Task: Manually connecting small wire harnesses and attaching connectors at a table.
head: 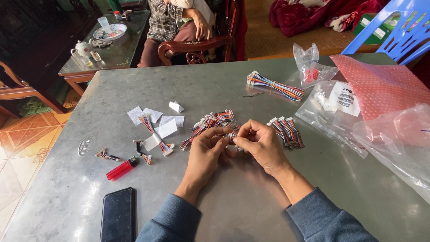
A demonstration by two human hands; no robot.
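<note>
— Pinching is what is seen at the middle of the grey metal surface: a small wire harness with a white connector is held between both hands. How is each grip set?

— The left hand is closed on the harness from the left, the fingertips pressed against it. The right hand is clenched on the same harness from the right, fingers curled over it. The piece is held just above the surface, in front of the loose pile of multicoloured harnesses.

— What is laid around the hands?

— A short row of finished harnesses is laid just right of the right hand. A longer bundle of rainbow wires tied with a band is placed farther back. Clear plastic bags and a pink bubble-wrap sheet are spread at the right edge.

— And on the left?

— White paper slips are scattered there with a few separate harnesses. A red lighter is laid near a black phone, which is face up at the near edge. Beyond the surface, a seated person in a wooden chair is seen beside a low table with a tea set.
</note>
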